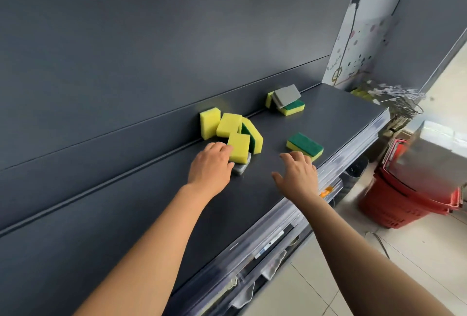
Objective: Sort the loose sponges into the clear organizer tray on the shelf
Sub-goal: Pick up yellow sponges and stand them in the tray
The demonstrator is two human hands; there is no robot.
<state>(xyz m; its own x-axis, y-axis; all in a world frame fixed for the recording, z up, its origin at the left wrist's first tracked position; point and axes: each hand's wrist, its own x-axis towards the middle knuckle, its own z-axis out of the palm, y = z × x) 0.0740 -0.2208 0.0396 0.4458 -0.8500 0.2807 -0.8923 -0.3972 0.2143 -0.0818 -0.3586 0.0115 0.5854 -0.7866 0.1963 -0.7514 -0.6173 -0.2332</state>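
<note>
Two hands reach over the dark shelf (328, 118): left hand (211, 167) fingers curl on a yellow sponge (238, 147) in the pile, perhaps gripping; right hand (297, 173) is spread open, touching a green-topped sponge (305, 144)

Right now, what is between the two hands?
Nothing. In the head view, only bare dark shelf shows between the left hand and the right hand.
</note>
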